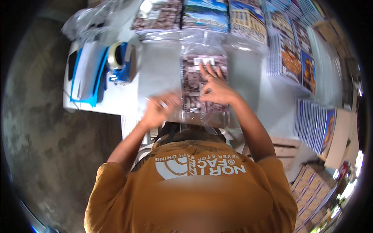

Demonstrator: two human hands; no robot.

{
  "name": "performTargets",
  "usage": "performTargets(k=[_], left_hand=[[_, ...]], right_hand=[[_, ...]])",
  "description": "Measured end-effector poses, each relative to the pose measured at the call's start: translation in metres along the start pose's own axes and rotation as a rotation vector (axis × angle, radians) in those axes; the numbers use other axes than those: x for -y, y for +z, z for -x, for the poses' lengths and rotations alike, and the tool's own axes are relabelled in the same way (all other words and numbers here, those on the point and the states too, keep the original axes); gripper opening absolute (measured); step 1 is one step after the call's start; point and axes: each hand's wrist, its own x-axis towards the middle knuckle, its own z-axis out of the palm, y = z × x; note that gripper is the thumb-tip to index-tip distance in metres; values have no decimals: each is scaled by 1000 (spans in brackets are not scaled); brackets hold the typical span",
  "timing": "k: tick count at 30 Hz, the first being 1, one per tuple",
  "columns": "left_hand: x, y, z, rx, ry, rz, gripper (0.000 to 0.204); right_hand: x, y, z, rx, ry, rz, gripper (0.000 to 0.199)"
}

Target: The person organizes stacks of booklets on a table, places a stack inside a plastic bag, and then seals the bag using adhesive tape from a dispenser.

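Note:
A spiral notebook (192, 87) with a brown patterned cover lies in front of me inside a clear plastic sleeve (206, 117). The sleeve reaches past the notebook at its near and far ends. My right hand (218, 88) rests over the cover, three fingers stretched out. Its thumb and index finger meet in a ring; whatever is between them is too small to make out. Just left of the notebook's spiral edge is my left hand (161, 108), smeared by motion, so its grip does not show.
Notebooks with picture covers (206, 15) line the table's far side. More stacks (285, 58) stand at the right, one (314, 124) lower down. At left are a blue tape dispenser (121, 64), a blue folder with papers (88, 73) and crumpled plastic (91, 21). Cartons (312, 190) stand lower right.

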Motion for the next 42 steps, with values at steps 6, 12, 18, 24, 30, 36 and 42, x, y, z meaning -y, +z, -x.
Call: performTargets(k=[6, 12, 18, 24, 30, 36, 42], left_hand=[[70, -164, -7, -745, -485, -388, 37], [69, -189, -10, -306, -637, 159, 32], [106, -166, 61, -367, -418, 381, 19], [6, -154, -22, -982, -109, -85, 22], [-34, 15, -139, 369, -315, -641, 43], [-57, -25, -157, 537, -313, -1349, 63], [56, 27, -68, -53, -141, -674, 81]], right_hand=[[6, -4, -3, 64, 30, -2, 7], [5, -3, -5, 42, 57, 53, 30], [17, -8, -3, -142, 86, 66, 87], [11, -12, -3, -237, 116, 58, 108], [7, -10, -8, -255, 108, 41, 129], [1, -10, 2, -278, 129, 69, 132], [-42, 71, 29, -929, 54, -876, 121]])
